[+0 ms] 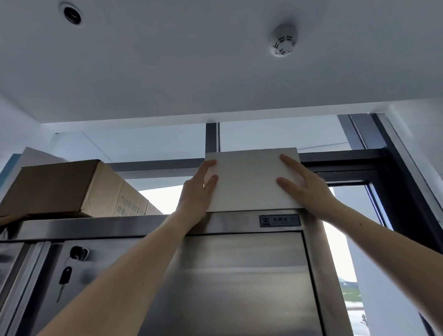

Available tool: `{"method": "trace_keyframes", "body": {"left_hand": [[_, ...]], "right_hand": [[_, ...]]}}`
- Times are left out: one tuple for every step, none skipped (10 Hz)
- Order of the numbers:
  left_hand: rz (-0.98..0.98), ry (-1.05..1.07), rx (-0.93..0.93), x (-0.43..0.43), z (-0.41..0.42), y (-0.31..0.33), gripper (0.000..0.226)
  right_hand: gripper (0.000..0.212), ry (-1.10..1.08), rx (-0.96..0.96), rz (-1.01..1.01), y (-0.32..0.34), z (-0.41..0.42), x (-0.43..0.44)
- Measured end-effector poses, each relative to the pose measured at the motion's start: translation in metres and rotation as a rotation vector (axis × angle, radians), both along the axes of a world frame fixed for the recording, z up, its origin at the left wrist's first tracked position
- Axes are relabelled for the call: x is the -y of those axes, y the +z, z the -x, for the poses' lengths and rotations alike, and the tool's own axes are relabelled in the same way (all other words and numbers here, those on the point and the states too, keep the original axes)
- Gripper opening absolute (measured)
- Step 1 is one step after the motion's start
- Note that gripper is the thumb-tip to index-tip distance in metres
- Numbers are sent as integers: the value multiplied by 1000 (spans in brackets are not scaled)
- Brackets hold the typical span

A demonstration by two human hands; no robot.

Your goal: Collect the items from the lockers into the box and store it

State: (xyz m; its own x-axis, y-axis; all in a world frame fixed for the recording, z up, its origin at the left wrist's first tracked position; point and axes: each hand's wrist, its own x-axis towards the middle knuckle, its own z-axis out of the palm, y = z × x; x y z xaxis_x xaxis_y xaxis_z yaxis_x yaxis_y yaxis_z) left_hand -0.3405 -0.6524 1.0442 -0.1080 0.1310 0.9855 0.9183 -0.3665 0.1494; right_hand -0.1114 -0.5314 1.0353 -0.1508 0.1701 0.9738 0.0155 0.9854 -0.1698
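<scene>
Both arms were raised, camera looked up at the locker top. White box (250, 181) sat on top of the steel lockers (223, 285), at the front edge, above the right-hand door; its bottom edge met the top rim. Left hand (198, 193) was flat on the box's 9 o'clock side, fingers (209, 166) spread wide, pointing to 1 o'clock, thumb lying on the front face. Right hand (305, 183) covered the box's 4 o'clock corner, fingers spread wide, pointing to 11 o'clock, index tip near the top edge at 1 o'clock of the face. Box sat between the two palms, pressed from both sides; neither hand curled shut around it. Brown cardboard carton (59, 191) sat on the same locker top at 9 o'clock of the white box, well apart, green print on its side. Key (64, 280) hung from the lock on the left door. Label plate (279, 220) on the rim just under the box. Smoke detector (282, 41) on the ceiling at 12 o'clock. Window (349, 211) behind at 3 o'clock.
</scene>
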Motion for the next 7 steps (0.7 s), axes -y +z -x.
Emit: {"method": "trace_keyframes", "body": {"left_hand": [[22,10,37,10,-4,-6,31],[22,22,46,20,-10,-11,28],[-52,94,18,31,-16,-21,23],[-90,191,-80,44,-25,-40,24],[-98,313,-169,60,-38,-70,27],[-103,316,-303,86,-54,-125,29],[-88,387,-406,108,-60,-181,33]], "right_hand": [[52,-38,-58,14,-6,-8,2],[34,-164,-120,13,-14,-20,6],[21,-215,-165,-46,-28,-30,17],[21,-231,-136,-127,-50,-33,34],[32,-318,-50,-158,-73,-36,57],[38,-407,22,-218,-120,-40,88],[39,-459,51,-250,-171,-41,117]]}}
